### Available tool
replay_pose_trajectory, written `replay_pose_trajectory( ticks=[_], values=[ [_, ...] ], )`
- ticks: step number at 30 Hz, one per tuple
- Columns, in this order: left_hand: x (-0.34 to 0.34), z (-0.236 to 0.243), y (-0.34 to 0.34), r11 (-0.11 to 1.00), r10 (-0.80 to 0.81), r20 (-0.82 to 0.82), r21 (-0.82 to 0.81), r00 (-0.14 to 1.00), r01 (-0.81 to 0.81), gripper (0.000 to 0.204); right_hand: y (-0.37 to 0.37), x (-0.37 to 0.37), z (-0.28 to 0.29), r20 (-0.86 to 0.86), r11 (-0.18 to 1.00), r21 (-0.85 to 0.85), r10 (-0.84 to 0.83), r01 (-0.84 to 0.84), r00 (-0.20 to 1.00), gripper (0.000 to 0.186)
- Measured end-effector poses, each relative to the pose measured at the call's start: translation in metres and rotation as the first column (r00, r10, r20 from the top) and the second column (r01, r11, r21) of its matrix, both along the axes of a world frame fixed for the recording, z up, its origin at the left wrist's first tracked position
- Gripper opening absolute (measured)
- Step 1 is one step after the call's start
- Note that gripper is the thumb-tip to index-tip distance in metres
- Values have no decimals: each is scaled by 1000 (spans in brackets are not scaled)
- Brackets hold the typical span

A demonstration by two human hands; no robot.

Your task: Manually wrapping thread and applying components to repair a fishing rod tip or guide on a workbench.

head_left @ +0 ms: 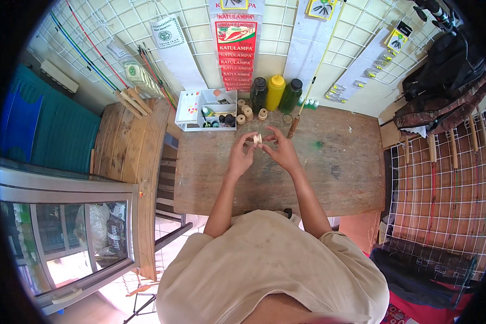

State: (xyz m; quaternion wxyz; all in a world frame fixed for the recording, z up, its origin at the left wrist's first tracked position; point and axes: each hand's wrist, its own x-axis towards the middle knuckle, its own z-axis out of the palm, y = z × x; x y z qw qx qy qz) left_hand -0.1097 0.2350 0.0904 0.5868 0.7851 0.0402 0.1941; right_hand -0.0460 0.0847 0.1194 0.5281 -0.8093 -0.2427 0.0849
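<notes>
A small pale wooden spool (257, 139) is held above the workbench (216, 178), between my two hands. My left hand (242, 155) is closed on its left side with thumb and fingertips. From the right, my right hand (282, 153) pinches it, the thumb at the lower edge and the index finger raised higher. Just beyond my hands, several similar wooden spools (248, 114) stand in a cluster. A short rod with a wooden handle (294, 127) leans beside my right hand, its yellow shaft rising to the wall.
A white compartment box (191, 128) with small bottles sits at the back left. Behind the spools stand a dark bottle (258, 94), a yellow squeeze bottle (276, 92) and a green bottle (292, 96). White wire grid (275, 32) with hanging packets covers the wall. A glazed cabinet (70, 237) is at left.
</notes>
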Motion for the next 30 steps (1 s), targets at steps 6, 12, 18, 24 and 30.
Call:
replay_pose_trajectory(
  ticks=[6,12,18,24,30],
  values=[
    [-1,-3,3,1000,26,-10,-10,1000,-26,33,-3,7,-14,-34,996,81,-26,29,999,41],
    [0,2,3,999,25,49,-33,999,-23,33,-12,17,-29,127,995,-78,-44,54,991,38],
    [-2,3,3,999,-23,70,-34,997,26,32,0,4,-3,22,987,153,44,-47,999,40],
    [-2,3,2,999,-33,39,-6,999,34,34,0,6,-5,-137,979,198,79,-50,988,27],
    [-2,7,-1,992,-35,51,119,998,29,35,-1,9,-16,-177,960,279,17,34,984,20]
  ],
)
